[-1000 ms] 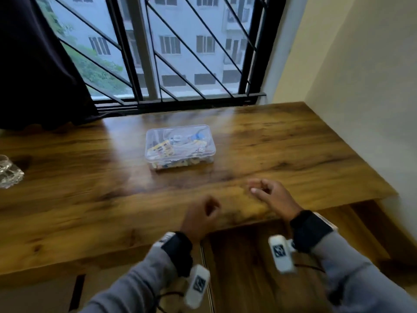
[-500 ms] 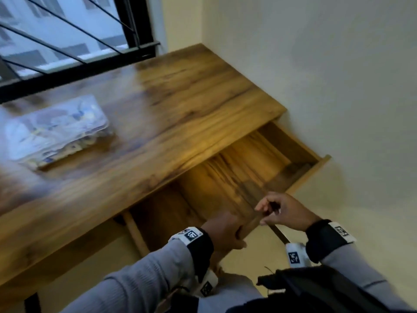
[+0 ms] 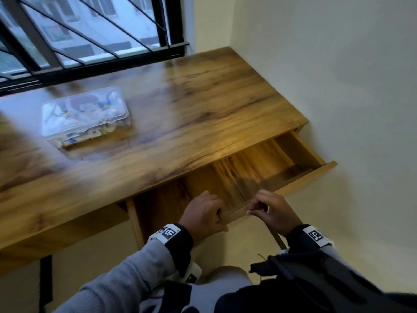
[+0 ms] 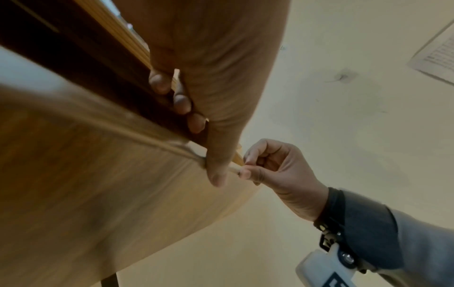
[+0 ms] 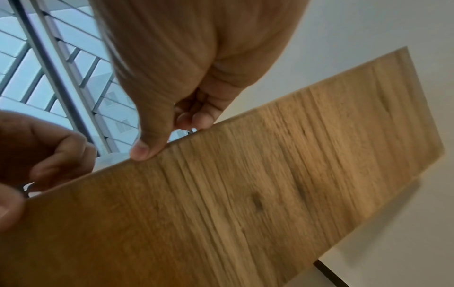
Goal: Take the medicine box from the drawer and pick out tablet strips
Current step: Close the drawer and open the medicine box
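Head view: both hands, left hand (image 3: 203, 216) and right hand (image 3: 273, 213), are gripping the open drawer (image 3: 266, 170) front; medicine box (image 3: 84, 115) is sitting near the counter (image 3: 203, 105) window edge, so shutting probably comes next.

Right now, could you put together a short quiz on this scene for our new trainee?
1. True or false: the clear plastic medicine box lies inside the open drawer.
2. Which part of the drawer do the left hand and the right hand both grip? A) its front panel B) its back wall C) its right side wall
3. Fill in: the medicine box rests on the wooden ____ beneath the barred window.

Key
1. False: it lies on the desk top, lid on.
2. A
3. desk top
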Demonstrator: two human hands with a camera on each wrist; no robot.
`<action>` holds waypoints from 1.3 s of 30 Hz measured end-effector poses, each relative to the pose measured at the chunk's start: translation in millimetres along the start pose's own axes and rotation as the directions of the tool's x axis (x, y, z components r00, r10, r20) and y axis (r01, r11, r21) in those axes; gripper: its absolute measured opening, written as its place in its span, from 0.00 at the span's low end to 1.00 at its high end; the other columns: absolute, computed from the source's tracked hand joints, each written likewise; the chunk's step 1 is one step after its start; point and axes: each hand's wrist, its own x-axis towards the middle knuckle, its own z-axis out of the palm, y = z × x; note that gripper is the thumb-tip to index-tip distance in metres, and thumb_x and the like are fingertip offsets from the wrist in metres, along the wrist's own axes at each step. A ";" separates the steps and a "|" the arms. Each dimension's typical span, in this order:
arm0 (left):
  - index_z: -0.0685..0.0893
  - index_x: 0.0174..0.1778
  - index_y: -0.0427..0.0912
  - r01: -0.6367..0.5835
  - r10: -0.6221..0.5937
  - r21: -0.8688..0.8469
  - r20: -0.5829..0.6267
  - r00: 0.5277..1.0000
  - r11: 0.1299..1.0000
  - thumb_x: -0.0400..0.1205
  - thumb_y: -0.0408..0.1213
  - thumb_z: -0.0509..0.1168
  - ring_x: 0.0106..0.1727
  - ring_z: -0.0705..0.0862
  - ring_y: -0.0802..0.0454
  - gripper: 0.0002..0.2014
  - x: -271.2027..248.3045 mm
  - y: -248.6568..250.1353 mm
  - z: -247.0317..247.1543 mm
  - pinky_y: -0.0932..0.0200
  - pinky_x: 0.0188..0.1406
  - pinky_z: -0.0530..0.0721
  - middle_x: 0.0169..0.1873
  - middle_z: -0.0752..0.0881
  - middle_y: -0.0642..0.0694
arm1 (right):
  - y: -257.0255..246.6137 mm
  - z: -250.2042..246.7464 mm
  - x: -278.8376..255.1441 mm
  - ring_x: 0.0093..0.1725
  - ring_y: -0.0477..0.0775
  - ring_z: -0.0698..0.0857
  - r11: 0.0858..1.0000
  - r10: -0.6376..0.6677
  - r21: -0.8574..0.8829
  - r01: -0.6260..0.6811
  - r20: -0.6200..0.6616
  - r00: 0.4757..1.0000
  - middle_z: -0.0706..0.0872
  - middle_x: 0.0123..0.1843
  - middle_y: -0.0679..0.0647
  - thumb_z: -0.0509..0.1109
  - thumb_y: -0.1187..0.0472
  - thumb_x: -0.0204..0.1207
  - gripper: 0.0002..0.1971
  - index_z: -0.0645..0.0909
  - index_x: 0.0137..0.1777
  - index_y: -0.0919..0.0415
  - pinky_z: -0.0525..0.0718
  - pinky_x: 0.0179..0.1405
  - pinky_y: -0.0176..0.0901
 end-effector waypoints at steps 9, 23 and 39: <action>0.79 0.31 0.50 0.176 -0.130 0.143 -0.282 0.950 0.974 0.63 0.42 0.76 0.36 0.75 0.50 0.11 1.8 -41.4 -18.9 0.57 0.37 0.74 0.33 0.79 0.51 | 7.5 6.1 73.0 0.40 0.43 0.74 0.971 -0.163 -0.184 0.151 -0.050 0.985 0.76 0.37 0.41 0.80 0.60 0.68 0.10 0.80 0.32 0.54 0.74 0.36 0.36; 0.74 0.26 0.50 0.190 -0.159 0.051 -0.362 0.919 0.980 0.59 0.42 0.74 0.27 0.77 0.49 0.13 -7.8 -122.1 -70.6 0.64 0.29 0.64 0.24 0.78 0.52 | -7.3 24.0 156.8 0.35 0.47 0.79 0.970 -0.118 -0.213 0.118 0.011 0.993 0.80 0.38 0.45 0.74 0.59 0.70 0.05 0.81 0.35 0.50 0.80 0.29 0.48; 0.86 0.43 0.48 0.387 -0.348 -0.100 -0.675 0.651 0.917 0.66 0.53 0.71 0.57 0.77 0.49 0.15 -76.8 -335.0 -187.9 0.48 0.52 0.81 0.51 0.87 0.47 | -177.8 118.1 372.4 0.57 0.53 0.82 0.889 -0.279 -0.353 0.290 0.082 0.957 0.83 0.59 0.51 0.80 0.55 0.62 0.23 0.82 0.58 0.49 0.81 0.52 0.47</action>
